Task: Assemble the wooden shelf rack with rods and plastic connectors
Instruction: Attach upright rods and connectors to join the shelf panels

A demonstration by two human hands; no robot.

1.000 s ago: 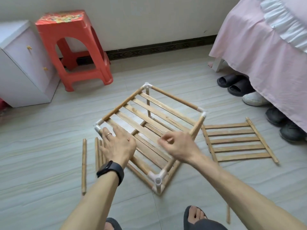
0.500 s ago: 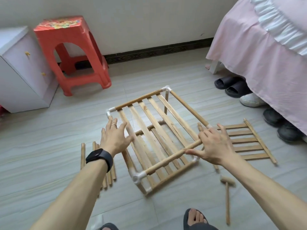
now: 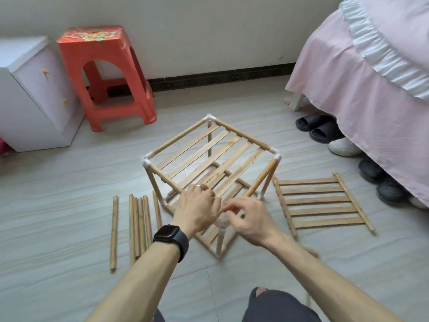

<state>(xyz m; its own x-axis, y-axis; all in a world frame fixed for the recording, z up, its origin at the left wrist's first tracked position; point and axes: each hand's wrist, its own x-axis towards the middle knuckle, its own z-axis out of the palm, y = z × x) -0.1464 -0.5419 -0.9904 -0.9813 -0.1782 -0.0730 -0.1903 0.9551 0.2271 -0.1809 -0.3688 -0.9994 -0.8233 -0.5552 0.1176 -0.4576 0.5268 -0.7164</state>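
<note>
The left hand [image 3: 197,210] lies over the near top corner of the rack [image 3: 179,137], fingers curled down around the frame there and gripping it; a ring [image 3: 198,187] shows on one finger and a dark watch [image 3: 170,238] on the wrist. The right hand [image 3: 248,219] meets it at the same corner, thumb and fingers bent in toward the white connector [image 3: 220,225]. Whether they pinch it or only touch it I cannot tell (the fingertips are blurred). The two hands cover most of that corner, so only a sliver of the connector and the leg under it show.

The rack stands upright in the middle of the floor [image 3: 58,205], slatted top tier facing up. Loose rods [image 3: 139,226] lie just beside it on the left, and a flat slatted panel [image 3: 320,201] lies on the right. A blurred bit of wood [image 3: 312,253] pokes out past the right forearm, too hidden to name. Behind stand a red stool [image 3: 104,73] and a white cabinet [image 3: 34,94], cut off at the left edge
</note>
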